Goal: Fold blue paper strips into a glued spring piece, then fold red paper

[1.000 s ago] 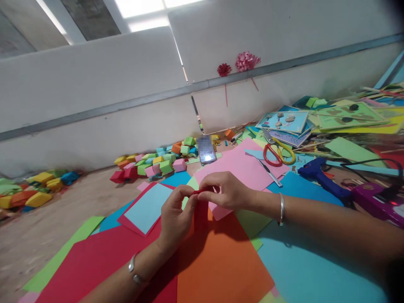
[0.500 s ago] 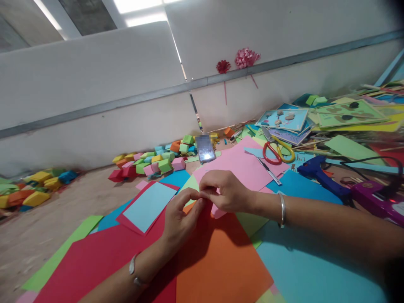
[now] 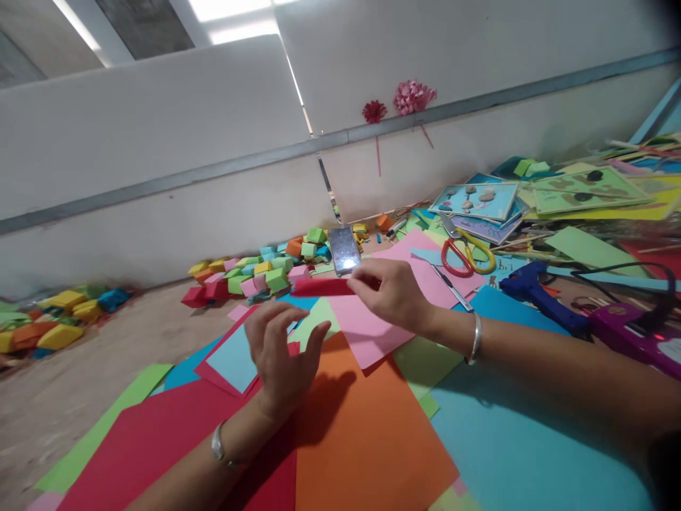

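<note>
My right hand (image 3: 391,294) pinches one end of a narrow red paper strip (image 3: 322,287), which reaches out to the left above the sheets. My left hand (image 3: 284,355) is off the strip, its fingers curved and apart with nothing between them. It hovers over the edge of a red sheet (image 3: 175,433) and an orange sheet (image 3: 367,426). Beyond it lies a small light-blue card (image 3: 231,362) on red paper. Under the right hand is a pink sheet (image 3: 362,330).
Scissors (image 3: 468,254), a craft knife (image 3: 452,287) and a blue-and-purple glue gun (image 3: 547,298) lie to the right. A phone (image 3: 344,250) leans near folded paper blocks (image 3: 266,273). Stacked picture cards (image 3: 476,201) are at the far right. A white wall (image 3: 159,142) stands behind.
My hands were together at the fingertips. Now the left has opened and moved left and down, while the right has lifted away, with the red strip showing in it.
</note>
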The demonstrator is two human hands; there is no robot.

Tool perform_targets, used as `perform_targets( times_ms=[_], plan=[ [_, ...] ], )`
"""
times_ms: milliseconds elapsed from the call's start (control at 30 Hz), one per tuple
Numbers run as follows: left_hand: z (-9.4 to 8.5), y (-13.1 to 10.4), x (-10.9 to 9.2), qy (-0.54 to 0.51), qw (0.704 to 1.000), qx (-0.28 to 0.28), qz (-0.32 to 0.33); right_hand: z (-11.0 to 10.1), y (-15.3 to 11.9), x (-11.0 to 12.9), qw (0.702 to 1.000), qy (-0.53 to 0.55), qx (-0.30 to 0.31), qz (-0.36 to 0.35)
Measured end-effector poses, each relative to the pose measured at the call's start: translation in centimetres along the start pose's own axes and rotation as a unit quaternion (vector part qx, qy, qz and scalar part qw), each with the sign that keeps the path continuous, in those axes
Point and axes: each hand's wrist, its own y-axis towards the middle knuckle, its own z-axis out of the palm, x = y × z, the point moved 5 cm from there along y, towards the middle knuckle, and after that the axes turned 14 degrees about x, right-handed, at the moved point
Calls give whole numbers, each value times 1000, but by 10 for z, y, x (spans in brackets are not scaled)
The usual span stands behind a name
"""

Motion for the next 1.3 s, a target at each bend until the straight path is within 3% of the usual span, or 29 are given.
perform_targets(
  times_ms=[33, 100, 167, 200, 267, 300, 400, 500, 567, 667, 733, 833, 933, 1000, 1100, 1300],
  plan=[
    [1, 0, -1, -19, 1000, 12, 8, 1, -3, -6, 998, 41, -34, 28],
    [12, 0, 0, -116, 987, 106, -26, 5, -8, -12, 994, 76, -73, 39],
    [29, -5, 7, -269, 933, 197, -133, 10, -14, -7, 995, 29, -87, -24],
    [37, -10, 10, -349, 892, 211, -194, 12, -17, 0, 993, -24, -89, -80],
    [49, -17, 15, -472, 811, 198, -284, 21, -26, 17, 961, -160, -85, -207],
    [53, -19, 16, -506, 784, 186, -308, 26, -31, 24, 935, -224, -83, -261],
    [56, -21, 14, -533, 756, 180, -336, 41, -40, 35, 875, -329, -71, -347],
    [56, -23, 8, -567, 713, 190, -366, 50, -44, 37, 862, -341, -54, -372],
    [56, -23, 5, -580, 699, 195, -370, 55, -46, 36, 858, -343, -40, -381],
    [56, -24, 6, -575, 713, 197, -350, 54, -47, 35, 864, -324, -29, -385],
    [56, -25, 12, -547, 745, 195, -329, 45, -44, 35, 888, -269, -42, -371],
    [55, -23, 23, -472, 816, 188, -276, 18, -30, 33, 942, -138, -78, -296],
    [56, -22, 25, -447, 842, 202, -226, -10, -12, 29, 972, -28, -95, -212],
    [56, -21, 21, -433, 852, 227, -188, -23, -2, 29, 976, 5, -67, -206],
    [54, -19, 15, -374, 885, 246, -131, -26, 5, 33, 969, -23, 30, -246],
    [53, -22, 19, -306, 910, 256, -115, -13, 3, 42, 930, -228, 152, -244]
  ],
)
